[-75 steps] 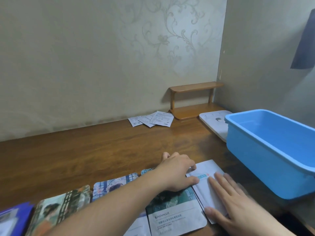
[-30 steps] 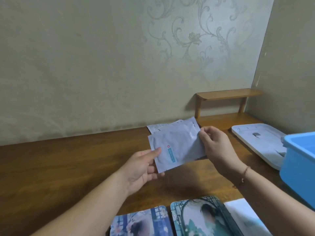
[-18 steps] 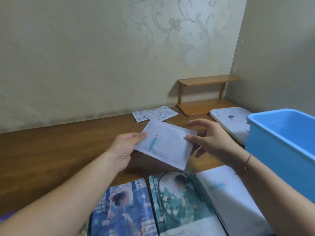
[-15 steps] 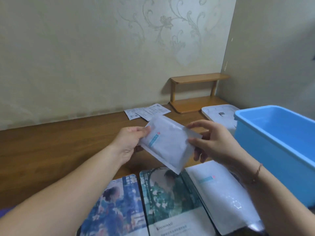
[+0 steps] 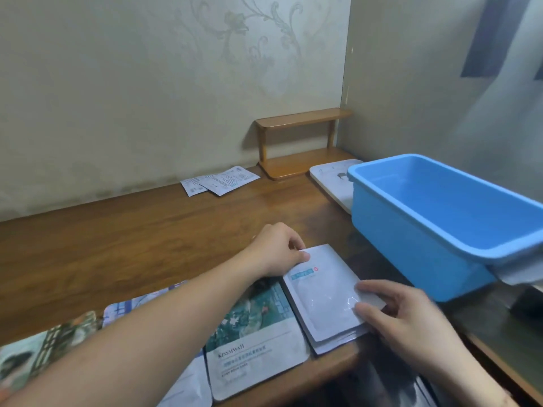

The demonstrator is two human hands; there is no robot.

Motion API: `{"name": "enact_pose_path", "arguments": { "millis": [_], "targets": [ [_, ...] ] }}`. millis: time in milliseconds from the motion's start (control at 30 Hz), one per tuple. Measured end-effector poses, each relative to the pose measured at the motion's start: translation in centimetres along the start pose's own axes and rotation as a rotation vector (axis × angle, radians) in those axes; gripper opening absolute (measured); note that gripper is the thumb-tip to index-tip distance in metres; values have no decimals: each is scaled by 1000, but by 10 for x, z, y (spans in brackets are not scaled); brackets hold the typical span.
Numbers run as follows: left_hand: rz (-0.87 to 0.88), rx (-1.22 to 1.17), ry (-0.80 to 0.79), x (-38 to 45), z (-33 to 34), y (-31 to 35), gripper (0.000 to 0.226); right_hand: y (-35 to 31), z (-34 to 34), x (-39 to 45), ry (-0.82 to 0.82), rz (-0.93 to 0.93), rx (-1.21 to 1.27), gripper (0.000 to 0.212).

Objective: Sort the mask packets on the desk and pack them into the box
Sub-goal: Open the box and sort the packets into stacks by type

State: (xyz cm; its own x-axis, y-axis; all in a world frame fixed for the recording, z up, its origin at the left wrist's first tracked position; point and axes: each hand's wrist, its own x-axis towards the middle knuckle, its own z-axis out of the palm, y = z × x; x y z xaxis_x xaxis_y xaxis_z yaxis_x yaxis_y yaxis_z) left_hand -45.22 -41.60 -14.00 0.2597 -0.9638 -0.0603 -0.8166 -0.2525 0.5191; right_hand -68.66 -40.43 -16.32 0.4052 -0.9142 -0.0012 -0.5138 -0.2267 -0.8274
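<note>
A person is sitting at a wooden worktop (image 5: 123, 245), seen from a camera worn on their head and looking down at both bare hands. The left hand (image 5: 277, 250) is pinching the far corner of a white mask packet (image 5: 321, 289), its fingers curled round that corner. The right hand (image 5: 402, 315) is lying on the packet's near right side, its fingers only loosely bent and pressing down while the thumb is touching the packet's right edge. The white packet is lying on top of at least one more packet of the same kind, whose edge is showing beneath it, so the two are forming a small stack near the worktop's front edge, toward its right end. Beside the stack, along the front edge, a row of picture-printed packets (image 5: 258, 342) is stretching away toward the left, partly hidden under the left forearm. A blue box (image 5: 411, 239) is standing just past the stack at the right end of the worktop, and nothing is visible inside the part of it in view. The sorting step appears to be in hand: like packets are being gathered and squared up. The next move likely calls for releasing this stack, grouping the printed packets in the same way, then lifting each group into the box. Some leaflets (image 5: 220, 183) are lying near the back edge, beside a small wooden shelf (image 5: 302, 142).
</note>
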Motion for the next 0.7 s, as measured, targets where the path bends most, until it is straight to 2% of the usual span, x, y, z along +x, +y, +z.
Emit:
{"name": "enact_pose_path", "arguments": {
  "millis": [67,100,167,200,267,333,500,700],
  "targets": [
    [5,47,15,-1,2,-2,20,5,-1,-4,44,-55,-130,25],
    [9,67,19,-1,2,-2,21,7,-2,-7,118,-90,-266,26],
    [15,92,13,-3,0,-2,22,10,-3,-12,335,-261,-557,24],
    [18,98,8,-3,-1,-2,20,8,-1,-13,392,-396,-592,21],
    [13,108,3,-5,-2,-3,17,10,5,-9,324,-648,-536,21],
    [16,119,11,-8,-1,-4,15,16,11,0,164,-765,-510,22],
    [13,108,10,-11,0,-2,16,26,12,2,31,-752,-441,19],
    [7,80,0,-14,1,-1,17,28,10,4,-2,-789,-441,21]
  ]
}}
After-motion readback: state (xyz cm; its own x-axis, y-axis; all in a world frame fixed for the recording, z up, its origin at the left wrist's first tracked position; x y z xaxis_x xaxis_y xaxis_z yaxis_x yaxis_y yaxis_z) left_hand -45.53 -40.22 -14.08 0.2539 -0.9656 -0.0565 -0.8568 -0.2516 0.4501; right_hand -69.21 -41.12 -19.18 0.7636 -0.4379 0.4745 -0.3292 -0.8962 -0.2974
